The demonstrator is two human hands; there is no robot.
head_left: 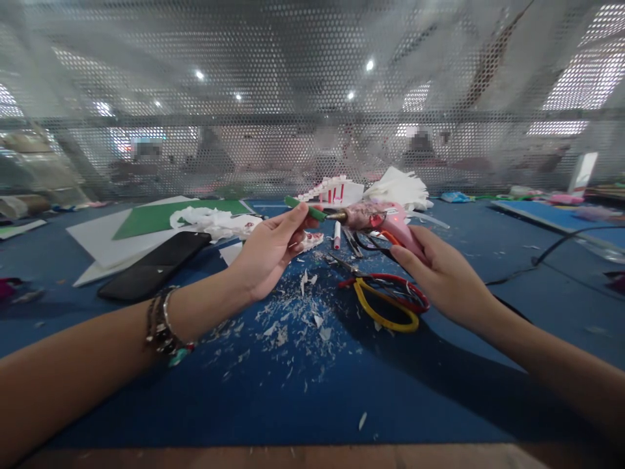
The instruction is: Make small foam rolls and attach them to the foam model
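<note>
My right hand [432,264] is wrapped round the handle of a pink hot glue gun [375,216], its nozzle pointing left. Between the thumb and fingers of my left hand [271,251] is a small green strip [317,213], pinched so that both ends stick out. The metal nozzle meets the strip's right end or comes very near it; I cannot tell if they touch. Under the glue gun lie scissors [385,322] with red and yellow handles, and a white and pink marker-like stick [337,236] lies behind them.
White scraps [293,326] litter the blue table [293,417]. On the left are a black phone [156,267], a green sheet [151,218] on white sheets, and crumpled white tissue [209,221]. A small white and red model [334,189] stands behind. A black cable [537,260] runs right.
</note>
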